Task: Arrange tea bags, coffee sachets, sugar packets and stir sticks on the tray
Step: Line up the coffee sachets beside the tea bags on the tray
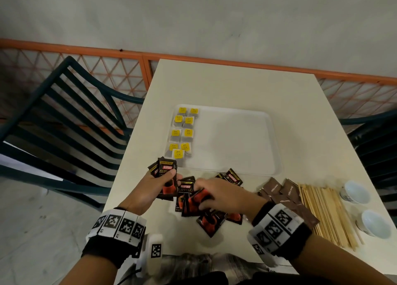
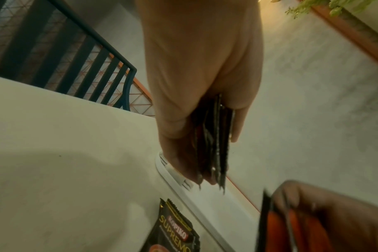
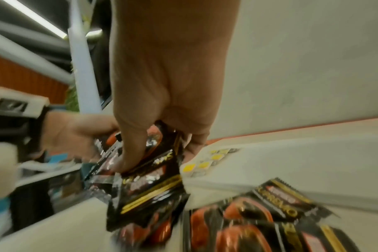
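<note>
A white tray (image 1: 236, 138) lies mid-table with several yellow-tagged tea bags (image 1: 182, 132) in two columns along its left side. My left hand (image 1: 159, 182) grips a small stack of black coffee sachets (image 1: 166, 173) just off the tray's near-left corner; the left wrist view shows that stack (image 2: 218, 145) edge-on between thumb and fingers. My right hand (image 1: 212, 195) pinches one coffee sachet (image 3: 153, 180) above the loose pile of sachets (image 1: 212, 218) by the table's near edge. Brown sugar packets (image 1: 283, 192) and wooden stir sticks (image 1: 326, 211) lie to the right.
Two small white cups (image 1: 354, 191) stand at the table's right edge beside the sticks. Dark slatted chairs (image 1: 64, 113) flank the table on both sides. An orange lattice railing (image 1: 120, 70) runs behind the far edge of the table.
</note>
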A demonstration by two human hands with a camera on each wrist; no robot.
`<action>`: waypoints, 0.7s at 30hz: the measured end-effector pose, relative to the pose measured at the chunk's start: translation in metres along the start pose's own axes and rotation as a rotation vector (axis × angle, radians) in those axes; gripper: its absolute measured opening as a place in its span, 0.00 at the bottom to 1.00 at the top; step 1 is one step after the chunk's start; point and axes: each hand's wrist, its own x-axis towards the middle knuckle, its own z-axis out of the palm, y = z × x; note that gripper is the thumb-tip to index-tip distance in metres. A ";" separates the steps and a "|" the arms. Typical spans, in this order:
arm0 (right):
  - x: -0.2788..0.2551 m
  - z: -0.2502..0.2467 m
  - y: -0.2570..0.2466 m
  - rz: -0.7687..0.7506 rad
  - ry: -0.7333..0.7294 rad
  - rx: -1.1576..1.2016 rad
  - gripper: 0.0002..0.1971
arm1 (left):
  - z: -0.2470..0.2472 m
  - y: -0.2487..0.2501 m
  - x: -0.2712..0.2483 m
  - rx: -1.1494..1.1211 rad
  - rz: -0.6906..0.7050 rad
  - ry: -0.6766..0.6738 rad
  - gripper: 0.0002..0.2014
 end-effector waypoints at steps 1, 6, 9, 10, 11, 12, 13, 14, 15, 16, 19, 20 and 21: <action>-0.003 -0.008 -0.003 0.008 0.041 0.058 0.16 | 0.001 0.001 0.001 0.011 -0.010 -0.009 0.08; -0.001 -0.039 -0.025 -0.023 0.091 0.138 0.15 | 0.018 0.010 0.002 0.029 -0.090 -0.163 0.15; 0.007 -0.043 -0.036 -0.063 0.096 0.088 0.21 | 0.024 0.019 0.001 -0.086 -0.239 -0.276 0.26; 0.010 -0.043 -0.037 -0.069 0.102 0.087 0.23 | 0.024 0.022 0.001 -0.154 -0.279 -0.302 0.29; 0.012 -0.044 -0.039 -0.071 0.119 0.103 0.25 | 0.023 0.024 0.002 -0.221 -0.309 -0.325 0.32; 0.014 -0.045 -0.039 -0.070 0.150 0.130 0.27 | 0.021 0.026 0.003 -0.283 -0.330 -0.345 0.35; 0.016 -0.046 -0.040 -0.072 0.195 0.152 0.30 | 0.019 0.028 0.003 -0.331 -0.339 -0.362 0.38; 0.017 -0.046 -0.040 -0.071 0.244 0.162 0.32 | 0.017 0.028 0.002 -0.366 -0.331 -0.391 0.41; 0.019 -0.046 -0.040 -0.071 0.290 0.162 0.33 | 0.014 0.029 0.001 -0.396 -0.314 -0.432 0.43; 0.020 -0.045 -0.039 -0.069 0.325 0.165 0.35 | 0.011 0.030 -0.001 -0.437 -0.297 -0.472 0.45; 0.024 -0.041 -0.039 -0.067 0.398 0.153 0.38 | 0.000 0.026 0.000 -0.640 -0.271 -0.679 0.41; 0.026 -0.039 -0.039 -0.067 0.413 0.134 0.39 | -0.003 0.025 -0.001 -0.705 -0.246 -0.726 0.35; 0.027 -0.037 -0.039 -0.065 0.424 0.105 0.40 | -0.007 0.023 -0.002 -0.706 -0.201 -0.716 0.30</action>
